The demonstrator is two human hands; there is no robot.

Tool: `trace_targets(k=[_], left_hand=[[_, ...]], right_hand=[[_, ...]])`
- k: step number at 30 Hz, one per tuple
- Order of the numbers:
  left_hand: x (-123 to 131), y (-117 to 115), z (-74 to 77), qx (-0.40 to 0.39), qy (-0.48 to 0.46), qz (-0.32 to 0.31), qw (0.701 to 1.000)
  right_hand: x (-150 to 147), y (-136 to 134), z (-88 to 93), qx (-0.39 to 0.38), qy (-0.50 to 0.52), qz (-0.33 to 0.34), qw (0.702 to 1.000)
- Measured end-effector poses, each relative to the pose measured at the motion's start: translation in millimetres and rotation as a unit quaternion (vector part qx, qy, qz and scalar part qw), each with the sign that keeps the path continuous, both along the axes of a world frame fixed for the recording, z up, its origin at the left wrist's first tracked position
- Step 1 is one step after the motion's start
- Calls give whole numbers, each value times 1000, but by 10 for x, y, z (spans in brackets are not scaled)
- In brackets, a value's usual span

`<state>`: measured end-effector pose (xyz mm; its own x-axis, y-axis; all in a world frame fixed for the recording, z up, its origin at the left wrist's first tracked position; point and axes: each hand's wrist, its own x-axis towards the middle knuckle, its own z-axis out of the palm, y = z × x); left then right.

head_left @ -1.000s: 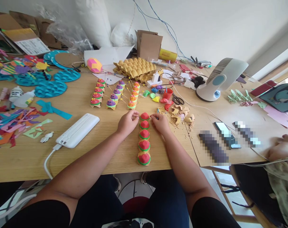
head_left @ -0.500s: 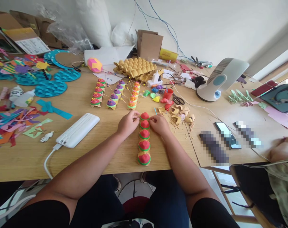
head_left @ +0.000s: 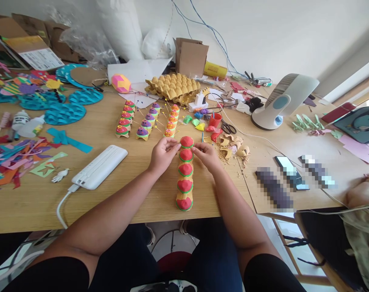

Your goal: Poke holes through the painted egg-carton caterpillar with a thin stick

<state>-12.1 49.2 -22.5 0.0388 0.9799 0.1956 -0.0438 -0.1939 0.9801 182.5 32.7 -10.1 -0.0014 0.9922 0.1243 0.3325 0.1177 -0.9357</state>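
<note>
A strip of egg-carton cups topped with red domes and green rims [head_left: 184,175] lies lengthwise in front of me on the wooden table [head_left: 135,194]. My left hand [head_left: 161,155] pinches the strip's far end from the left. From the right, my right hand [head_left: 206,155] pinches the same end. That far end is tilted up off the table, while the near end rests by the table's front edge.
Three finished painted strips [head_left: 147,121] stand behind, before a stack of egg trays [head_left: 172,87]. A white power bank [head_left: 99,166] lies left, carton scraps [head_left: 233,147], scissors [head_left: 228,128] and a fan [head_left: 282,101] right. Coloured paper cuttings [head_left: 16,158] cover the left. Another person's hand [head_left: 361,190] rests far right.
Both hands have closed on the far end of the red strip and lifted it, so the strip now slopes upward away from me.
</note>
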Motion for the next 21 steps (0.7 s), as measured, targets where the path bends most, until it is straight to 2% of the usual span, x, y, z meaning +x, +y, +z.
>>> trace_targets(k=[6, 12, 21], left_hand=[[-2, 4, 3, 21, -19, -15, 999], [-2, -21, 43, 48, -8, -32, 998], [-9, -25, 46, 75, 0, -22, 997]], right_hand=[[56, 34, -47, 38, -5, 11, 999], [60, 35, -56, 35, 1, 13, 999], [41, 10, -29, 23, 13, 14, 1000]])
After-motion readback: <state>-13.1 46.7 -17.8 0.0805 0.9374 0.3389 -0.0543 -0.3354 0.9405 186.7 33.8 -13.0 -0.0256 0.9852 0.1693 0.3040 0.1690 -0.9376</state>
